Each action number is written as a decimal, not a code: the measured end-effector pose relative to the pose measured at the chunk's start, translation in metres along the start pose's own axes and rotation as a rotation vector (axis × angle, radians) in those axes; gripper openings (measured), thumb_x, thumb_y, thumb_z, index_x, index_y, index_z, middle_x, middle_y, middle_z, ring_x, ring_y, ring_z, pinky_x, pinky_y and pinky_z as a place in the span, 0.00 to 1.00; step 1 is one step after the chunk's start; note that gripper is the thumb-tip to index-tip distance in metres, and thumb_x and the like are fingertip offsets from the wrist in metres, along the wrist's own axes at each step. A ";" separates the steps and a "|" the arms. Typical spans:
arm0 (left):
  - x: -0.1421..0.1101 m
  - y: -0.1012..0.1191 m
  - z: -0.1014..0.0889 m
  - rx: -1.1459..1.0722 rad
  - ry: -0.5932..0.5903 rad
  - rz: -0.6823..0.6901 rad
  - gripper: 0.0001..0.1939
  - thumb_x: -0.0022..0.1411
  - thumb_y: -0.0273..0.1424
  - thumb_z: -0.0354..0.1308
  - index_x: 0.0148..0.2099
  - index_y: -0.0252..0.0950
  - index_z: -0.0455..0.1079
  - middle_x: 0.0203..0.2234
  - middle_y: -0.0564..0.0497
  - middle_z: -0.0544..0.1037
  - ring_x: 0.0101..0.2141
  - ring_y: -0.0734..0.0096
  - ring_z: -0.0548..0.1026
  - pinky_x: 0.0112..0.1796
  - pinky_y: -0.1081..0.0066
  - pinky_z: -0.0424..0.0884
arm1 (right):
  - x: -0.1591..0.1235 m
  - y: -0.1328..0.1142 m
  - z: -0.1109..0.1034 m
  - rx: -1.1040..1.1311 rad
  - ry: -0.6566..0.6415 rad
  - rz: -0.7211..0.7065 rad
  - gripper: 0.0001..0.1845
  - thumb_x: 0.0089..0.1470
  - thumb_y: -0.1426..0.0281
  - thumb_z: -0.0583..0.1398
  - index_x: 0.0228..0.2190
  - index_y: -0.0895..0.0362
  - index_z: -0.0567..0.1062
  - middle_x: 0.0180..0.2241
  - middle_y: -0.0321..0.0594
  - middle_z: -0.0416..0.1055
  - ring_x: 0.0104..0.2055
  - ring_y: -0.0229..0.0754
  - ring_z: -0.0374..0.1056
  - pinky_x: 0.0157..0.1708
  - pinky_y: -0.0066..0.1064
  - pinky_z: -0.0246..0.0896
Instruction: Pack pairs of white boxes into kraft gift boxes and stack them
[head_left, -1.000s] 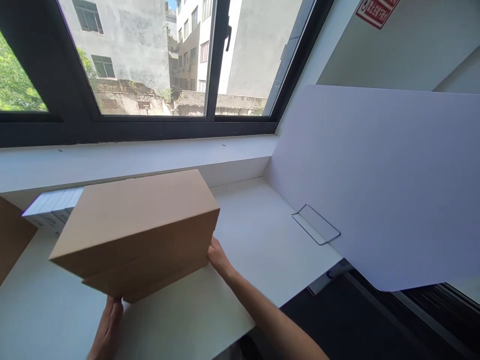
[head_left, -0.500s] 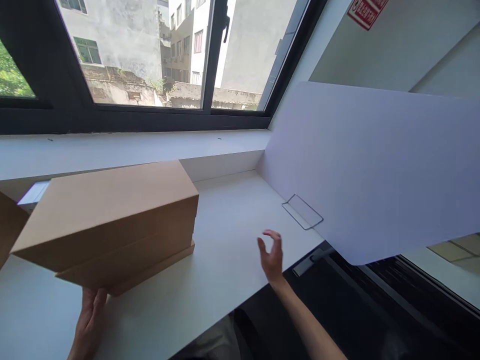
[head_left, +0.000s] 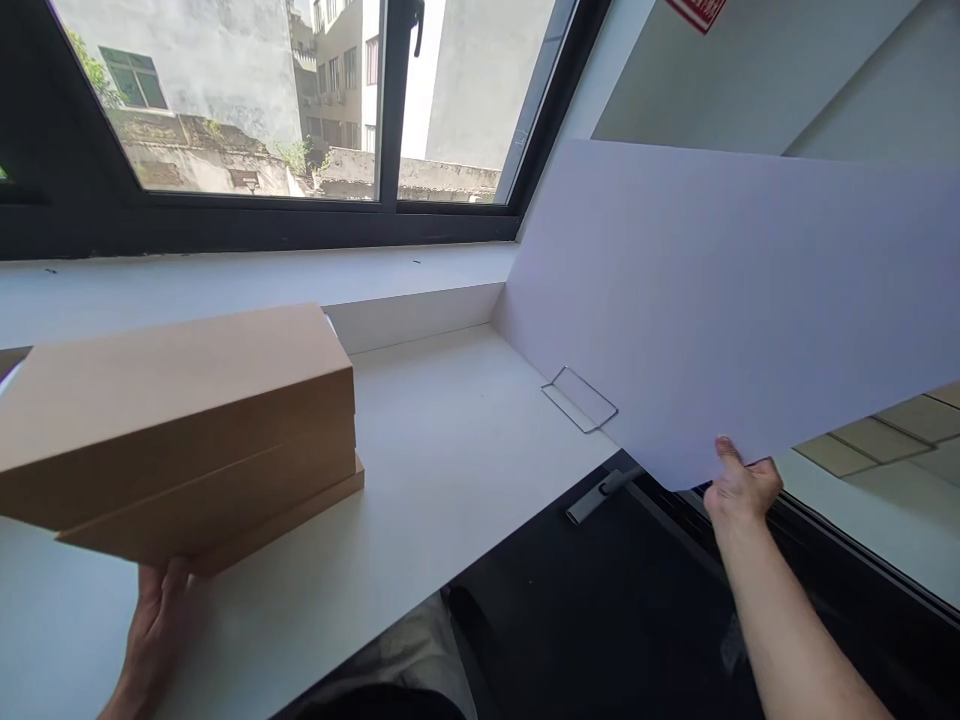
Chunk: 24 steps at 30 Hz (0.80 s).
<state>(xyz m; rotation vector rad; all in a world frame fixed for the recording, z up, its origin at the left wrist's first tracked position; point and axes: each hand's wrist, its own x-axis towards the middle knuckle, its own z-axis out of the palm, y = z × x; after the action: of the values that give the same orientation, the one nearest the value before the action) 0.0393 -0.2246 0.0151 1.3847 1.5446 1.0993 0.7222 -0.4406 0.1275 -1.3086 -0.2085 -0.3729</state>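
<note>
A brown cardboard box point(head_left: 180, 420) rests tilted on the white desk point(head_left: 442, 470), its near left end raised. My left hand point(head_left: 154, 625) is under that raised near edge, fingers tucked beneath the box and holding it. My right hand point(head_left: 739, 490) is off the desk's right side, thumb and fingers pinched on the lower edge of the large white divider panel point(head_left: 750, 300). The panel stands upright along the desk's right side.
A wire stand point(head_left: 579, 398) lies on the desk at the foot of the panel. A white sill point(head_left: 225, 290) and a dark-framed window point(head_left: 300, 220) run along the back. A grey bracket point(head_left: 600, 495) sticks out below the desk's right edge. Dark floor lies below.
My right hand left the box's right end, swung right across the desk and took hold of the white panel's lower edge. The box shifted left in view and settled lower.
</note>
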 end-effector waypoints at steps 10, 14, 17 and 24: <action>0.003 -0.013 -0.002 0.029 0.017 -0.054 0.36 0.68 0.51 0.44 0.72 0.40 0.48 0.66 0.43 0.59 0.69 0.44 0.46 0.66 0.45 0.44 | 0.027 -0.001 0.004 -0.037 0.117 -0.038 0.12 0.63 0.66 0.61 0.45 0.60 0.74 0.46 0.42 0.72 0.45 0.42 0.71 0.44 0.40 0.71; 0.004 -0.022 -0.003 0.056 0.010 -0.047 0.35 0.67 0.50 0.45 0.71 0.40 0.50 0.66 0.44 0.58 0.67 0.44 0.52 0.66 0.46 0.44 | 0.035 -0.004 0.006 -0.023 0.137 -0.079 0.06 0.60 0.74 0.61 0.40 0.62 0.75 0.42 0.40 0.74 0.44 0.40 0.72 0.46 0.40 0.70; 0.006 -0.031 -0.004 0.072 0.031 -0.049 0.36 0.66 0.49 0.47 0.70 0.40 0.51 0.66 0.44 0.60 0.66 0.43 0.54 0.66 0.47 0.47 | 0.039 -0.007 0.008 -0.004 0.139 -0.100 0.10 0.56 0.85 0.58 0.38 0.63 0.75 0.40 0.41 0.74 0.43 0.39 0.72 0.50 0.40 0.67; 0.005 -0.035 -0.005 0.105 0.046 0.006 0.34 0.67 0.49 0.45 0.69 0.39 0.55 0.65 0.45 0.61 0.69 0.45 0.47 0.67 0.50 0.45 | 0.039 -0.001 0.012 -0.028 0.124 -0.077 0.07 0.61 0.74 0.61 0.42 0.62 0.75 0.43 0.41 0.74 0.45 0.41 0.72 0.47 0.40 0.70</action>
<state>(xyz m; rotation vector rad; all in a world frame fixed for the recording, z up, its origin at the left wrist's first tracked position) 0.0223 -0.2219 -0.0162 1.4437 1.6527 1.0732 0.7590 -0.4352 0.1453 -1.3022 -0.1498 -0.5227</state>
